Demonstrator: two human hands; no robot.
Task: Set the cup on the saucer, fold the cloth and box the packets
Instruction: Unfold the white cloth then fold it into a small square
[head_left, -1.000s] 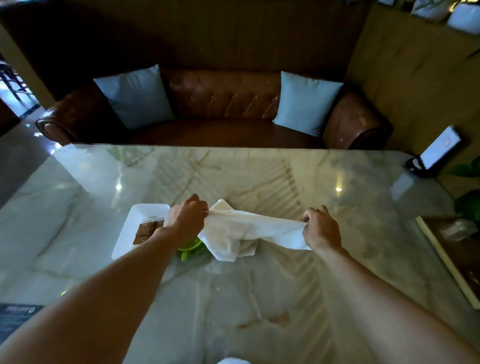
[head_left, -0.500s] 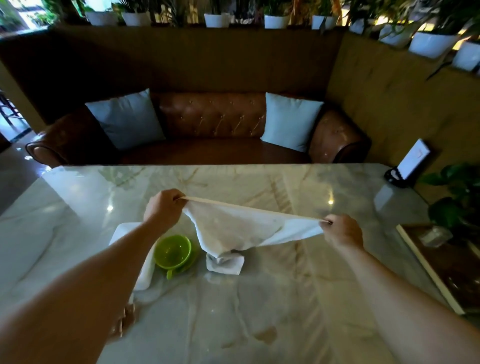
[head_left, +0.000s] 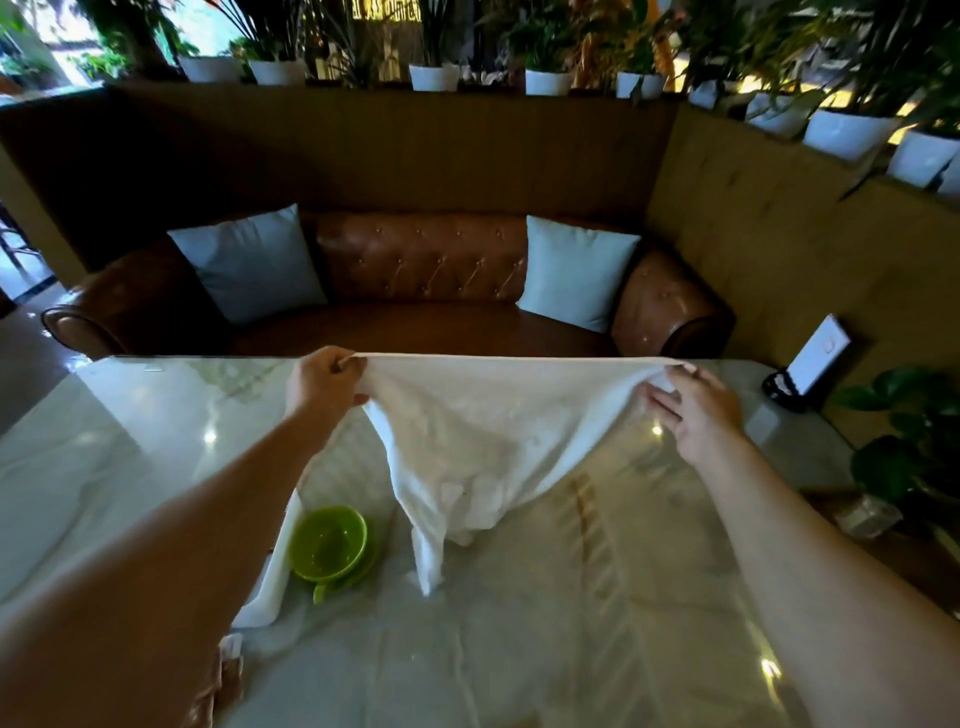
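Cloth stretched taut, long edge running 9-to-3 between hands; left hand pinches one corner, right hand other; body sags toward 6, tip touching table.

Both arms outstretched, left hand and right hand raised apart, fingers pinched.

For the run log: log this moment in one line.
step: fold cloth | hands: left hand and right hand hold white fabric cloth stretched | green cup: on saucer
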